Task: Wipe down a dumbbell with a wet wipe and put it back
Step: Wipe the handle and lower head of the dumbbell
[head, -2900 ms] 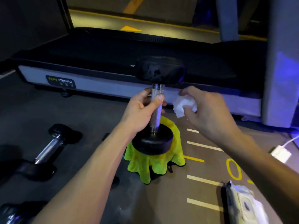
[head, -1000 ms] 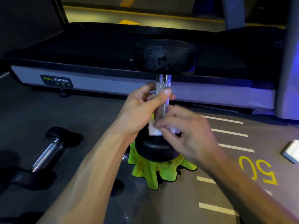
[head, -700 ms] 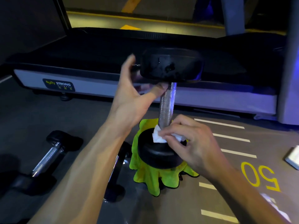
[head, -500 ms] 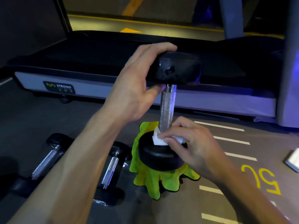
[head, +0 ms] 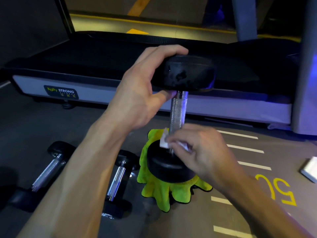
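**Q:** Where is the dumbbell, and how are you holding it?

**A:** The dumbbell (head: 178,114) stands upright on its lower black head, which rests on a crumpled lime-green cloth (head: 164,191) on the grey gym floor (head: 34,131), near the middle of the scene. My left hand (head: 140,93) grips the upper head: fingers curl over its top far edge, the thumb tucks under it beside the knurled steel handle.

**Q:** And the other hand?

**A:** My right hand (head: 202,152) pinches the wet wipe (head: 165,140), a bunched white wad, against the base of the handle where it meets the lower head. The fingers are blurred, so I cannot tell just how they lie.

**Q:** What surrounds you?

**A:** To the left, two more dumbbells lie on their sides on the floor: one (head: 118,181) just beside the green cloth, the other (head: 46,172) further left. On the far side runs a treadmill (head: 103,66) with a black belt and a pale side rail carrying a "BODY STRONG" label (head: 61,92). To the right, white stripes (head: 247,148) and a yellow "50" (head: 276,191) are painted on the floor, and a white object (head: 309,169) is cut off at the right edge.
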{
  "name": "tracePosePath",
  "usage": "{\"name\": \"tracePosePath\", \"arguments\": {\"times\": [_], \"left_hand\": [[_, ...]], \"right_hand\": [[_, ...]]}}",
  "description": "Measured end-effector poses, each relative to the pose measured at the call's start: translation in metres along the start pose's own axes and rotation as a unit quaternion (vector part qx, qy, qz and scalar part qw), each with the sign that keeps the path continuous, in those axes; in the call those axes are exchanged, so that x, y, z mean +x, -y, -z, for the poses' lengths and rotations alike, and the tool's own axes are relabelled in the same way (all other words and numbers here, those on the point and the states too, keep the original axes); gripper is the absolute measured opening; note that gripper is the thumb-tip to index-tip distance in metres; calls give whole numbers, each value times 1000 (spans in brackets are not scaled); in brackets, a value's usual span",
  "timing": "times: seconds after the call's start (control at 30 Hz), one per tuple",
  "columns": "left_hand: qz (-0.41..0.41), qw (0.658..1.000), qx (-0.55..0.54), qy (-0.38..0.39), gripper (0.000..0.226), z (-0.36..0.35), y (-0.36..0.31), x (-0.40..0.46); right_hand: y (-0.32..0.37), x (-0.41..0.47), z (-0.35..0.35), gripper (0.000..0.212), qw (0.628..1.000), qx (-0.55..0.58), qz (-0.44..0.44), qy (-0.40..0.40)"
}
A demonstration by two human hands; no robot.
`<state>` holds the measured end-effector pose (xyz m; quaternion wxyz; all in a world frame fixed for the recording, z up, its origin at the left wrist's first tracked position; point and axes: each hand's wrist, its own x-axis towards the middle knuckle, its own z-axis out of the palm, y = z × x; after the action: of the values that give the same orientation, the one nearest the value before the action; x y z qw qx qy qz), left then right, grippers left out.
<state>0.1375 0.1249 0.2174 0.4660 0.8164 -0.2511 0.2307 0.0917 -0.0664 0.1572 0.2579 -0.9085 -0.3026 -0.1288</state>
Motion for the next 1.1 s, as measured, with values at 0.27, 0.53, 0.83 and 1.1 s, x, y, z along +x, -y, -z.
{"name": "tracePosePath", "arguments": {"times": [0.27, 0.53, 0.83, 1.1], "left_hand": [[-4, 1000, -5, 9, 72, 0, 1, 2], [-6, 1000, 2, 26, 71, 2, -3, 3], [90, 992, -81, 24, 64, 4, -7, 9], [110, 988, -109, 20, 62, 3, -8, 11]], "right_hand": [[4, -1, -13, 17, 991, -41, 43, -122], [1, 26, -4, 13, 972, -88, 56, -212], [-10, -12, -10, 20, 994, -18, 28, -103], [-2, 20, -15, 21, 960, -57, 27, -271]]}}
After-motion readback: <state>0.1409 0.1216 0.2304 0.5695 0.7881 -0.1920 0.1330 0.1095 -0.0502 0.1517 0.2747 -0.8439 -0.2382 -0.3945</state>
